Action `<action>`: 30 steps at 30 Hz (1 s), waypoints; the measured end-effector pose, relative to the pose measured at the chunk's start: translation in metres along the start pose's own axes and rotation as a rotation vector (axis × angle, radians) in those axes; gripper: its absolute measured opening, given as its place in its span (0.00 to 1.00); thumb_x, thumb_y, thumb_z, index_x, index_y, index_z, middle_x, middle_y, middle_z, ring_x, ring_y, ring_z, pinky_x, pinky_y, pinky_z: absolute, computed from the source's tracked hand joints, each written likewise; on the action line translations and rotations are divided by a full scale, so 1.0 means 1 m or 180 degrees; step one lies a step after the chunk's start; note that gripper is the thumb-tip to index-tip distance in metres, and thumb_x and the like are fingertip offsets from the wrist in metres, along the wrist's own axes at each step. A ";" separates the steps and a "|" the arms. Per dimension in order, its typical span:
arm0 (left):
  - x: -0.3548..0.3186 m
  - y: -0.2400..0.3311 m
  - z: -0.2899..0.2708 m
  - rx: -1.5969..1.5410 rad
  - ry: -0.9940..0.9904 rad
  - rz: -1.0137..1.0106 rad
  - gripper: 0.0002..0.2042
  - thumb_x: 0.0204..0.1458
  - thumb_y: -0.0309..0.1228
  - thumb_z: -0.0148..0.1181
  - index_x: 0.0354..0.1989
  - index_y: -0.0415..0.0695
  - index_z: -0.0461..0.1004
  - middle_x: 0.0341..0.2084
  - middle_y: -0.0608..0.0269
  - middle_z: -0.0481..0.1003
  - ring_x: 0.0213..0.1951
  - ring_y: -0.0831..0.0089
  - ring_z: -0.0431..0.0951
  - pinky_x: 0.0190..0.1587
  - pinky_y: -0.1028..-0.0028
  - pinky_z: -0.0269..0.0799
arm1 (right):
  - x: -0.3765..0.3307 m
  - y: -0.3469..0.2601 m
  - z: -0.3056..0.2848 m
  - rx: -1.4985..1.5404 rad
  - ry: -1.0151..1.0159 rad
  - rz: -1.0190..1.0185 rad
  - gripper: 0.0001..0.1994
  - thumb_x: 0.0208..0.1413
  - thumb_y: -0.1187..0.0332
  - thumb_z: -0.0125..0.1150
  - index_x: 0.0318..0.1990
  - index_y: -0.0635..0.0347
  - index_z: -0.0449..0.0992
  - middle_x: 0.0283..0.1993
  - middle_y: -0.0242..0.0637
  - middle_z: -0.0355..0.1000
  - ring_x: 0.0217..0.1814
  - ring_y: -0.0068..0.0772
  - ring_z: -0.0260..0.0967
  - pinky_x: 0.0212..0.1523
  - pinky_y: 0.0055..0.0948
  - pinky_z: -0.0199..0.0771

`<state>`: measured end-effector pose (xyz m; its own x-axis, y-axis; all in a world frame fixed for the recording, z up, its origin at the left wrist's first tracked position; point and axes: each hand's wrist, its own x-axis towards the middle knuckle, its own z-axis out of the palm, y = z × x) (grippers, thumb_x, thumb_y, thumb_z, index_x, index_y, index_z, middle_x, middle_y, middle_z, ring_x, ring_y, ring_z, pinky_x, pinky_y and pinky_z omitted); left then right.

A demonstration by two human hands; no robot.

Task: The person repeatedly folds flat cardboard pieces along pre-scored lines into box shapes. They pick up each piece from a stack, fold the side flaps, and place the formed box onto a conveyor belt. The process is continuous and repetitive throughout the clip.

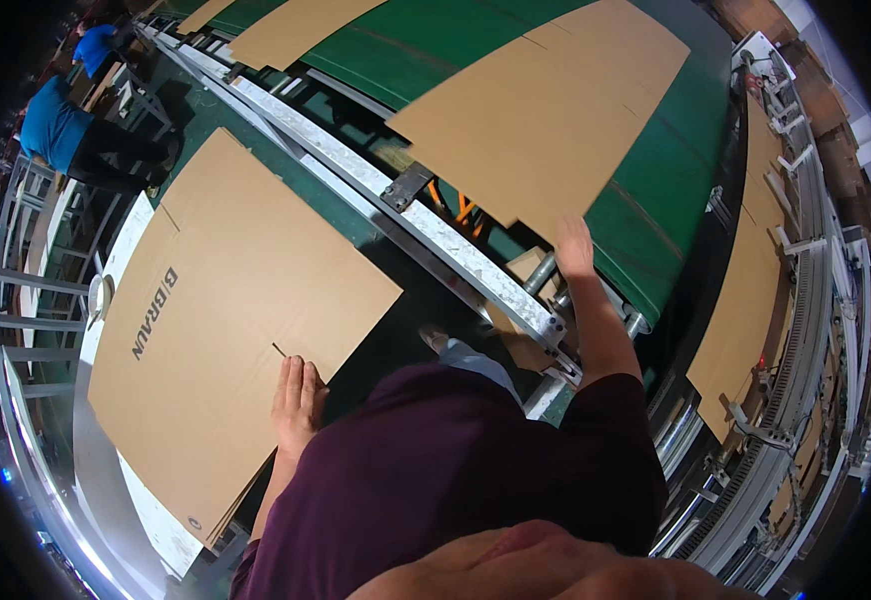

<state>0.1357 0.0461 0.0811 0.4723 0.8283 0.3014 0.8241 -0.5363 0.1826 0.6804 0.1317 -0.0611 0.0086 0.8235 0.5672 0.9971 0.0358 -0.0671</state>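
Observation:
A flat brown cardboard sheet [546, 110] lies across the green conveyor belt, its near end reaching toward me. My right hand [575, 248] is at that near edge, its fingers closed on the cardboard and its thumb hidden. To my left, a stack of flat cardboard sheets [226, 330] with dark printing and short slits rests on a white-topped table [86, 440]. On this stack's near edge lies my left hand [298, 400], fingers stretched out together on the top sheet.
A pale metal rail [356, 185] runs along the conveyor's left side. More cardboard [301, 30] lies farther up the belt. Rollers and a curved machine frame [801, 300] stand at right, with cardboard [746, 300] beside it. Two people in blue shirts [56, 125] are at far left.

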 end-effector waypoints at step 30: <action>-0.006 0.012 -0.008 0.0144 0.0073 -0.0418 0.22 0.47 0.30 0.64 0.51 0.40 0.70 0.52 0.52 0.70 0.57 0.55 0.69 0.56 0.64 0.70 | 0.225 -0.058 0.146 0.5697 -0.0330 0.3587 0.20 0.56 0.68 0.55 0.52 0.72 0.68 0.50 0.48 0.70 0.49 0.47 0.71 0.49 0.44 0.74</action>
<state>0.1405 0.0334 0.0889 0.3525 0.8867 0.2991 0.8918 -0.4151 0.1797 0.6133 0.3974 -0.0494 0.3406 0.8908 -0.3007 -0.5707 -0.0583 -0.8191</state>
